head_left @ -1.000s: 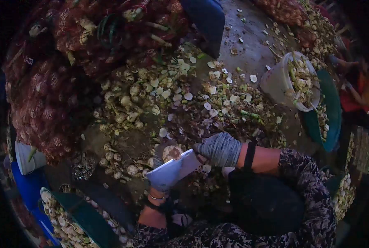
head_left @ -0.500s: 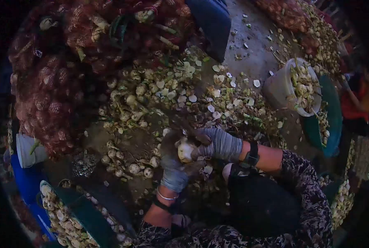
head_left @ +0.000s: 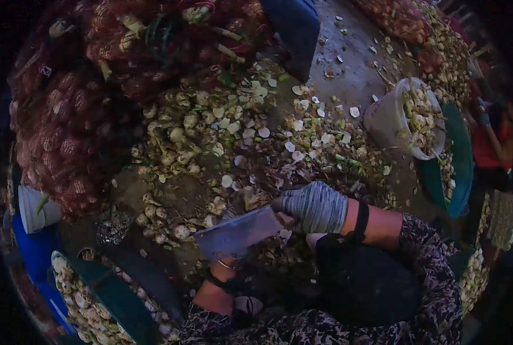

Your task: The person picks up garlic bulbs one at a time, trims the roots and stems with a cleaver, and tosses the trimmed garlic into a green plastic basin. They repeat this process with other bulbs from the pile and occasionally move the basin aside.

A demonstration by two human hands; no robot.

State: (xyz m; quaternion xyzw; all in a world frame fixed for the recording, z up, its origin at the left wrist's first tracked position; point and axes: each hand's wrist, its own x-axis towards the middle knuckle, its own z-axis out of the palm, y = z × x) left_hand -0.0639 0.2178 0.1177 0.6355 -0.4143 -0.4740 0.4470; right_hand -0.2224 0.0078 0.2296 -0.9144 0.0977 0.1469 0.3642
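Gloved in grey, my right hand (head_left: 315,208) is closed around a broad-bladed knife (head_left: 236,233). The blade lies flat across the front of my left hand (head_left: 228,254), hiding most of it. Its fingers, and anything in them, cannot be made out. A pale stem-like piece (head_left: 249,198) shows just above the blade. Beyond both hands, whole garlic bulbs (head_left: 182,232) and white cut slices (head_left: 290,146) lie scattered on the ground.
Red net sacks of bulbs (head_left: 67,138) stand at the left and top. A white bucket (head_left: 383,122) holds trimmings at the right, beside a green tub (head_left: 462,158). Another green tub (head_left: 118,299) with bulbs is at lower left. A person in red (head_left: 498,144) is at far right.
The bulb between my hands is no longer clearly visible. My right hand has turned and moved slightly right, and the broad blade now shows across my left hand.
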